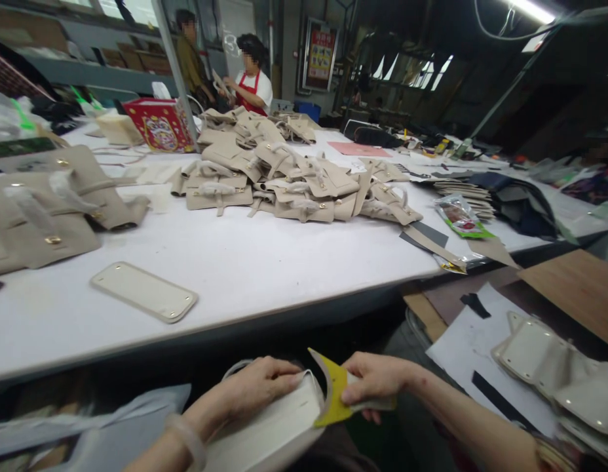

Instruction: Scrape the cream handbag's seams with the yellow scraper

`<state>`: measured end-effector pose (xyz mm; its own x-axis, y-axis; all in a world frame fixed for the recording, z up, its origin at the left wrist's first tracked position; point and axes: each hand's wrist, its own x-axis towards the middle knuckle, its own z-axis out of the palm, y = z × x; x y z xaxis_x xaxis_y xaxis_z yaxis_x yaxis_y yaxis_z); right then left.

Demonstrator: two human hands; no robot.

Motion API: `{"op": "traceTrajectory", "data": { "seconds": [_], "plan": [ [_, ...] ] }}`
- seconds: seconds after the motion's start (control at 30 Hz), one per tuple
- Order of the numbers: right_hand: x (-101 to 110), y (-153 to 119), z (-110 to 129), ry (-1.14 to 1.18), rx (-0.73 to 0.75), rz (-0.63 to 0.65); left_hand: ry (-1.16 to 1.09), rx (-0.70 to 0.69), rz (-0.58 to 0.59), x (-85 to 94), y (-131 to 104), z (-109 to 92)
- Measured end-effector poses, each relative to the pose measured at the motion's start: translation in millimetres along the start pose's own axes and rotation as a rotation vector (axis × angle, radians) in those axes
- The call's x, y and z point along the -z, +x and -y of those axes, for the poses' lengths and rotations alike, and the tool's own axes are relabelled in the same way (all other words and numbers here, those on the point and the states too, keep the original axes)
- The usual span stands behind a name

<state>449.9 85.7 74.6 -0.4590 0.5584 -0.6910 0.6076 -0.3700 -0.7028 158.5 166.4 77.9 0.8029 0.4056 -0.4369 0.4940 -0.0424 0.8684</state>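
A cream, box-shaped bag body [269, 426] lies tilted low in front of me, below the table edge. My left hand [265, 387] lies over its upper side, fingers curled onto the edge; the thumb is partly hidden. My right hand [370, 383] is closed around the pale handle of a yellow tool with a crescent-shaped edge [337, 390]. The tool's hollow curve faces the end of the bag body, close against it; whether they touch I cannot tell. On the white table lies a cream bag base panel [144, 290] with metal studs at its corners.
Beige bag pieces with wrapped handles [304, 183] are heaped mid-table, others [43, 210] at left. A white table [265, 262] spans the front. Studded cream panels [544, 367] are stacked at lower right. A red box [159, 124] stands behind. Two people are across the table.
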Motion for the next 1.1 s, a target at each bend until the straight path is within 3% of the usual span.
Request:
{"op": "traceTrajectory", "data": {
  "seconds": [0.17,0.27,0.57,0.73,1.1],
  "plan": [
    [12.4,23.4,39.3,-0.526,0.132,-0.406,-0.088,0.113,-0.114,-5.7,-0.1,7.7],
    [20.1,31.5,58.4,-0.797,0.22,-0.515,-0.064,0.101,-0.14,-7.2,-0.9,9.7],
    [22.3,53.8,76.2,-1.185,0.424,-0.481,0.081,0.071,-0.162,-4.7,-4.1,-3.1],
    [24.5,59.0,74.8,-1.231,0.468,-0.475,0.135,-0.027,-0.133,-3.2,-6.4,-8.2],
    [25.8,62.4,74.2,-1.253,0.53,-0.41,0.197,-0.038,-0.129,-2.3,-10.3,-14.2]
  ]
}}
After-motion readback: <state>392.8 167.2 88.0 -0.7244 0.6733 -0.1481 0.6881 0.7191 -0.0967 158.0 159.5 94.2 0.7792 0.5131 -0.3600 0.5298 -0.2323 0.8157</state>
